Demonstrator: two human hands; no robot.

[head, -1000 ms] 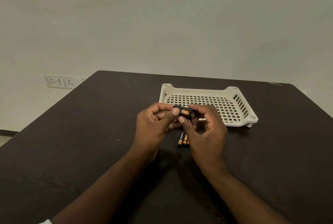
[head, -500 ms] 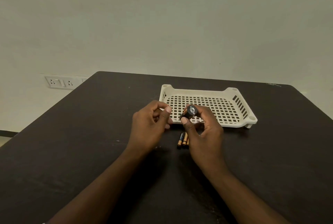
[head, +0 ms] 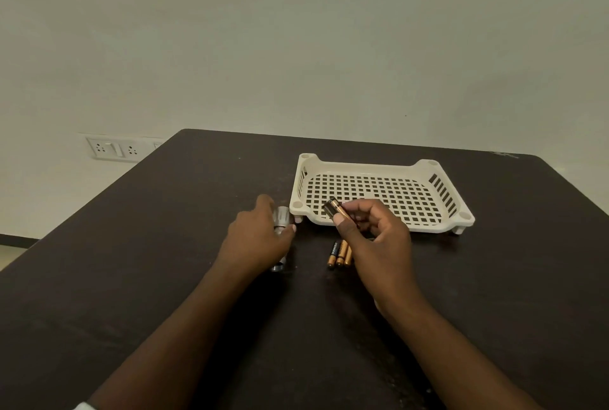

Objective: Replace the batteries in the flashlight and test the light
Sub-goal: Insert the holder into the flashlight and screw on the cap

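Note:
My left hand (head: 260,238) lies over a silver flashlight body (head: 282,217) on the dark table, fingers closed around it; only the head and the rear end of the flashlight show. My right hand (head: 375,238) holds up a black battery holder (head: 334,207) loaded with copper-and-black batteries, pinched between thumb and fingers above the table. Three loose batteries (head: 338,253) lie side by side on the table just under my right hand, partly hidden by it.
A cream perforated plastic tray (head: 438,218) stands on the table behind my right hand, with nothing in it. The dark table (head: 131,261) runs to a wall at the back. A socket plate (head: 113,147) is on the wall at the left.
My hands have parted. The left hand has moved left and down onto the flashlight body on the table. The right hand keeps the battery holder, now tilted.

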